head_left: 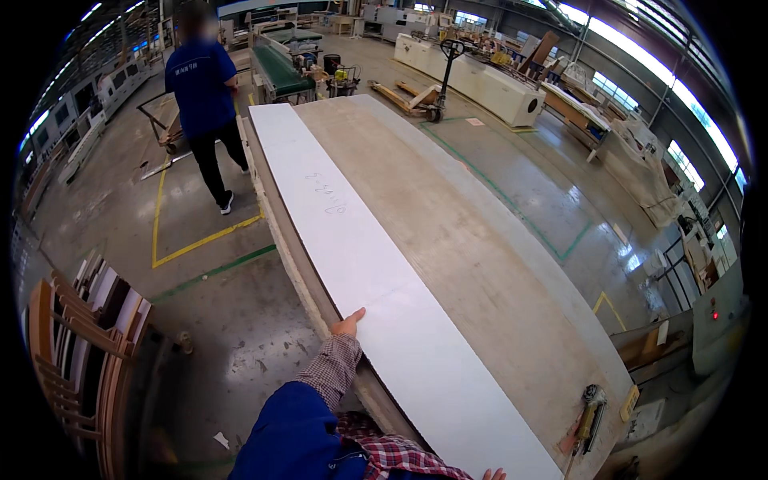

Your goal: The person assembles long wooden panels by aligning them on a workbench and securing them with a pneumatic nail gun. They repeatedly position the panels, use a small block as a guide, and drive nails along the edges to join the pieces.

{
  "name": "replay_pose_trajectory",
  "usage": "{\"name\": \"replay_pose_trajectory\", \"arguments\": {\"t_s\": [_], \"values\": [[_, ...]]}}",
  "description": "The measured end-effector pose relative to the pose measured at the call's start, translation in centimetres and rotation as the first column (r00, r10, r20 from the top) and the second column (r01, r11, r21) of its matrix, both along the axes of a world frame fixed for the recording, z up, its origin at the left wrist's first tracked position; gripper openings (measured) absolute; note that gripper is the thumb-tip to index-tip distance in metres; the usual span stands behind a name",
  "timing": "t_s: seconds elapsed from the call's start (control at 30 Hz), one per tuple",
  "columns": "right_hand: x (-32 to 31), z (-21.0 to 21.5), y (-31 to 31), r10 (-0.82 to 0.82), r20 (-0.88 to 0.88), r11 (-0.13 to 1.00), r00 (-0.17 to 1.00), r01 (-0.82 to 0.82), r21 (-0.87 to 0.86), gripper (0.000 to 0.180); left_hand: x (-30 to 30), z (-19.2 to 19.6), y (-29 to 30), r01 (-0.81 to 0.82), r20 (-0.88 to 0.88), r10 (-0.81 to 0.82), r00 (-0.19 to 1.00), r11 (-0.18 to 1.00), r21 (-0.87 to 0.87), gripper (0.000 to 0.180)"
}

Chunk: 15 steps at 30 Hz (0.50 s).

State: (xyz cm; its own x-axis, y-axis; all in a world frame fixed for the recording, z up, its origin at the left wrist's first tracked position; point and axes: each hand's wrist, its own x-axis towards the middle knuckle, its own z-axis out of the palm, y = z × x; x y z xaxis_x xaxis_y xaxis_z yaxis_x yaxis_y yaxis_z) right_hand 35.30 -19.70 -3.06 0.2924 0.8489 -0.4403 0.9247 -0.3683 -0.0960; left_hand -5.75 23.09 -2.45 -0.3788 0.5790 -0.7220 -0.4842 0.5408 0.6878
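Our left hand (pixel 350 322) rests at the left long edge of a white panel (pixel 400 296), thumb side on top; the rest of its fingers are hidden, so we cannot tell how firmly they close on it. Of our right hand (pixel 494 474) we see only fingertips at the lower edge of the view, on the panel's near end, and cannot tell how wide it stands. The panel lies flat along the left side of a long workbench (pixel 448 184) and bears handwritten marks toward its far end. On the bench's near right corner we see a metal-headed hand tool (pixel 590 420). Left of us stands a rack (pixel 84 340) of boards. Farther off, a person in a blue top (pixel 196 88) is beside the bench's far left end, near a green-belted conveyor (pixel 280 72), and a pallet jack (pixel 424 100) stands beyond, to the right.
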Motion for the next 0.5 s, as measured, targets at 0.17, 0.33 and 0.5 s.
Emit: {"name": "replay_pose_trajectory", "arguments": {"t_s": [0.17, 0.33, 0.5], "values": [[-1.7, -0.5, 0.1, 0.141, 0.346, 0.899, 0.928, -0.267, 0.348, 0.049, -4.0, -12.6, 1.4, 0.152, -0.02, -0.152, 0.988, 0.95, 0.271, 0.062], [-2.8, 3.3, 1.1, 0.163, 0.152, 0.874, 0.975, -0.214, 0.435, 0.056, -8.8, -10.0, -4.6, 0.298, 0.193, -0.435, 0.88, 0.82, 0.488, 0.049], [-6.1, 1.4, 0.6, 0.321, 0.227, 0.815, 0.919, -0.391, 0.427, 0.061, -11.9, -7.7, -8.9, 0.424, -0.286, -0.331, 0.899, 0.823, 0.378, 0.054]]}}
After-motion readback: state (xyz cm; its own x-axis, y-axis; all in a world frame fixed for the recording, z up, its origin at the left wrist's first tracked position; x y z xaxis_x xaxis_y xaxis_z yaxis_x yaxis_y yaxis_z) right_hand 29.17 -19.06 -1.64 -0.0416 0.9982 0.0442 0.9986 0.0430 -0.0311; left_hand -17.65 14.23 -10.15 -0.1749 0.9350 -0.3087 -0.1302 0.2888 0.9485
